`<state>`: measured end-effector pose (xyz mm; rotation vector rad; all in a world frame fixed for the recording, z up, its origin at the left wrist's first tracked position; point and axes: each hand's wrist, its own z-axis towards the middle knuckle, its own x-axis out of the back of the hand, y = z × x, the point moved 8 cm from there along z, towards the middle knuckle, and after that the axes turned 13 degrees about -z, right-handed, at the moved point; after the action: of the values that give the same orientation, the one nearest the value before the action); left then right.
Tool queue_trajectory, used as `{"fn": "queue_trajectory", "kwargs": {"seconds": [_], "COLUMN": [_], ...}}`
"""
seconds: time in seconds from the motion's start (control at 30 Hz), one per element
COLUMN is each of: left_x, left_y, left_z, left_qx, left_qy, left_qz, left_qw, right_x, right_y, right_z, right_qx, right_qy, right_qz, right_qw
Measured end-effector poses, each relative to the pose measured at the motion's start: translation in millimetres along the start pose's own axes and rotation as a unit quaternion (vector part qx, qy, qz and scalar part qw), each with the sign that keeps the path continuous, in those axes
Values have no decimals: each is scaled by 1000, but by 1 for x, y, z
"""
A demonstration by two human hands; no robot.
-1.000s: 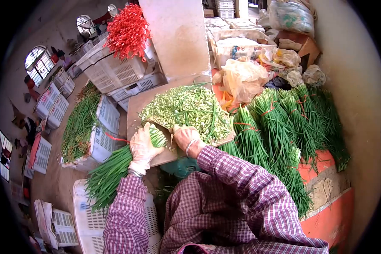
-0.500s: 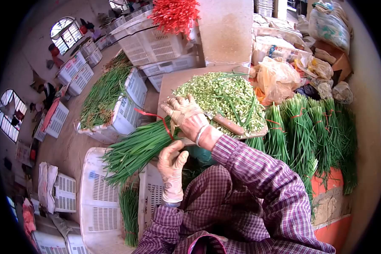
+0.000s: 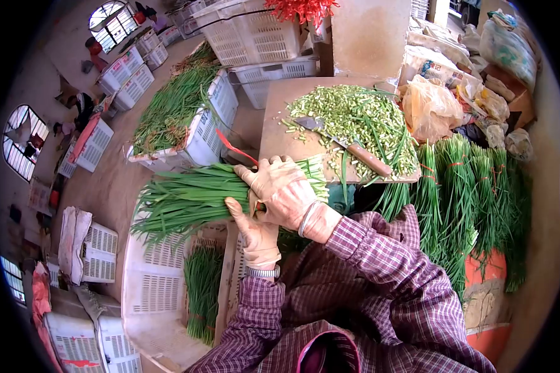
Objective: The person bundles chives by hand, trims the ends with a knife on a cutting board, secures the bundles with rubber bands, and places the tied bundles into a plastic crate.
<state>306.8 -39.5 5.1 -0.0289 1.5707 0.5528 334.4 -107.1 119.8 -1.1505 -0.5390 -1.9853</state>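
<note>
A bunch of garlic chives (image 3: 190, 193) is held level in front of me, green leaves to the left and pale cut ends to the right. My right hand (image 3: 286, 191), in a thin glove, wraps over it from above. Below, my left hand (image 3: 256, 235), also gloved, grips it from the near side with the thumb up; its other fingers are mostly hidden. A red tie (image 3: 235, 148) sticks up from the bunch. On the board (image 3: 281, 133) beyond lie a knife with a wooden handle (image 3: 368, 160) and a heap of chopped stem ends (image 3: 361, 115).
At lower left a white crate (image 3: 152, 304) holds another bunch (image 3: 203, 292). A crate of loose chives (image 3: 174, 112) stands farther left. Several tied bunches (image 3: 451, 199) lean at right, near plastic bags (image 3: 432, 109). Stacked crates (image 3: 249, 37) stand behind.
The bunch has come off the board's edge toward me and turned more level. My left hand, earlier just below it, now grips it. My view has shifted, and the knife blade is uncovered.
</note>
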Motion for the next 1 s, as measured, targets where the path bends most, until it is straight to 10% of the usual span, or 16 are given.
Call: {"fn": "queue_trajectory", "kwargs": {"seconds": [0.13,0.3,0.53,0.67,0.87,1.0], "left_x": [-10,11,7,-5,-22,-9], "left_y": [64,139,156,144,139,142], "left_z": [-15,-28,-35,-44,-52,-53], "left_qx": [-91,-175,-183,-164,-175,-132], "left_qy": [55,22,-13,-10,-19,-11], "left_qz": [-39,-49,-79,-39,92,156], "left_qw": [994,983,980,986,980,979], "right_x": [31,-63,46,76,11,-1], "right_y": [-26,56,20,-11,-62,-53], "right_z": [-13,-94,-58,-35,-15,-40], "right_qx": [42,-108,-157,-78,15,-7], "right_qy": [121,-81,133,170,-78,-28], "right_qz": [6,-54,244,185,247,296], "right_qw": [992,989,948,965,966,955]}}
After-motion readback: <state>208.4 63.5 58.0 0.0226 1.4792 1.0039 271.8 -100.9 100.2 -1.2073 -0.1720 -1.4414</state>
